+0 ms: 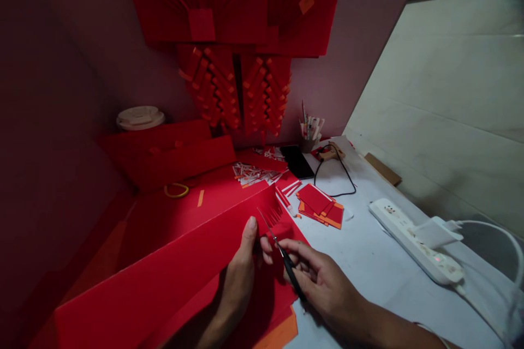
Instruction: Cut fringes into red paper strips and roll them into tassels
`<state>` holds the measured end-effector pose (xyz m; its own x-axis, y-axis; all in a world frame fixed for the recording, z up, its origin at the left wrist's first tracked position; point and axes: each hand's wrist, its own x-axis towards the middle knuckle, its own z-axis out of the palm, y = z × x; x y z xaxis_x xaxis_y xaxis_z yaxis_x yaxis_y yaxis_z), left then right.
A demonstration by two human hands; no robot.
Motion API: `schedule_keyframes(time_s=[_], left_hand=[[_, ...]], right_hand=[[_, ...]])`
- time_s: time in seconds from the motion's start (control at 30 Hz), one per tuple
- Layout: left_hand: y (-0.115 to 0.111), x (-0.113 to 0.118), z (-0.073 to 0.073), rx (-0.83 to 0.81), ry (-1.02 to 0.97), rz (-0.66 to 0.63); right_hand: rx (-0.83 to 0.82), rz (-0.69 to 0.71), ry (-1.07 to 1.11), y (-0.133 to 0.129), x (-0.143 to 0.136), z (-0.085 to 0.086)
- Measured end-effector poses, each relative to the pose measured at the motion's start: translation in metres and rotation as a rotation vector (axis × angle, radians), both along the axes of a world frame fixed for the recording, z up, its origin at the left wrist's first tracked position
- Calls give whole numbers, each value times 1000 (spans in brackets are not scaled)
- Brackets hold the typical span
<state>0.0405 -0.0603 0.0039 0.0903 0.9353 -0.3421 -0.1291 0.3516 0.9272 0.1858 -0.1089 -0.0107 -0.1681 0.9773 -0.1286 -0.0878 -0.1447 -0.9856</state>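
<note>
My left hand grips a long folded strip of red card, thumb on the near face and fingertips behind its right end. That end is cut into a fringe of thin slits. In my right hand is a pair of scissors with black handles, seen nearly edge-on. Its narrow blades point up and left, lying against the fringed part of the card. Whether the blades are apart, I cannot tell. My right fingers are wrapped round the handles, close to my left fingertips.
Red card pieces with orange strips lie right of the fringe. Behind are paper scraps, a black phone, a pen cup and a black cable. A power strip lies at right. Red paper decorations hang behind.
</note>
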Motion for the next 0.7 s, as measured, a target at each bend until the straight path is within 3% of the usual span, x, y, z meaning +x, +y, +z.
schedule_keyframes(time_s=[0.47, 0.7], left_hand=[[-6, 2, -5, 135, 49, -10], [-5, 0, -5, 146, 113, 5]], right_hand=[[13, 8, 56, 0, 0, 6], [24, 8, 58, -1, 2, -1]])
